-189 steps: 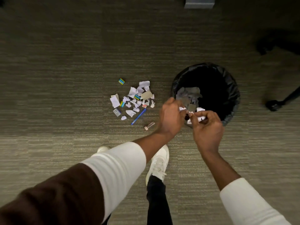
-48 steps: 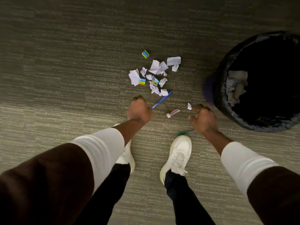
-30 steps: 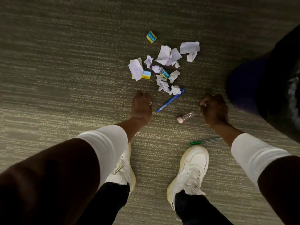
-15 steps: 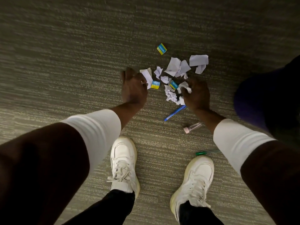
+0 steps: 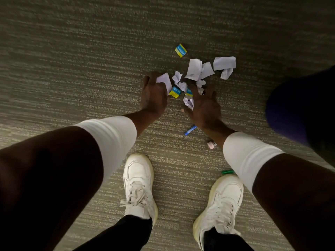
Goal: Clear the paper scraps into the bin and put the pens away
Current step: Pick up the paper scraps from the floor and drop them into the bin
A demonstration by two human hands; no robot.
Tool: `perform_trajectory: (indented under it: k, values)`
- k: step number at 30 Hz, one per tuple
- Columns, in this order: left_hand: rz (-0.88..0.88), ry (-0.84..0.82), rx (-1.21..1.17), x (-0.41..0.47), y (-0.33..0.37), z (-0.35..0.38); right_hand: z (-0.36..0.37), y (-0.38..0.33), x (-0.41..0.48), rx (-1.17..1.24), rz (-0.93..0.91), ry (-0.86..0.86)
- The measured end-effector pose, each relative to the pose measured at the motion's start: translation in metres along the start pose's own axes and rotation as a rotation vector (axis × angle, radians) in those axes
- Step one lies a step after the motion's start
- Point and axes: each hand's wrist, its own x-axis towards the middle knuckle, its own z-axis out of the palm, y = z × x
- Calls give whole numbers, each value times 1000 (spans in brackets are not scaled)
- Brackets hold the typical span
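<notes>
Fingers (image 5: 194, 91) of both hands spread, cupping scraps (image 5: 194, 69).
Pile lies between hands, mostly ahead; right hand (image 5: 204, 107) nearer.

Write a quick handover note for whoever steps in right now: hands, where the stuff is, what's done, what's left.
Left hand: down at the scrap pile, fingers on a white piece; grip unclear.
Right hand: fingers spread over the pile, crumpled paper beside the thumb.
Paper scraps lie on the carpet, one blue-yellow scrap apart.
Blue pen, green pen and a small clear cap on the floor near the right arm.
Left: scraps to bin, pens away.
</notes>
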Motion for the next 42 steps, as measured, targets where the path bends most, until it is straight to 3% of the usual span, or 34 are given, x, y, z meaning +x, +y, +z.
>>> perform_trajectory:
  k: [6, 12, 15, 21, 32, 39, 42]
  values:
    - [54, 36, -88, -6, 4, -5, 2, -7, 6, -54, -29, -18]
    - [51, 67, -25, -15, 8, -11, -7, -3, -12, 148, -60, 96]
    - [-18, 35, 10, -29, 13, -22, -21, 0, -29, 299, -4, 169]
    - [-100, 12, -72, -75, 41, -61, -63, 5, -77, 326, 168, 192]
    - [-166, 1, -376, -168, 186, -148, -184, 23, -206, 590, 347, 375]
    - [-76, 18, -450, -198, 283, -160, -229, 86, -254, 655, 510, 550]
    - [-55, -9, -483, -202, 319, -155, -239, 123, -258, 750, 642, 531]
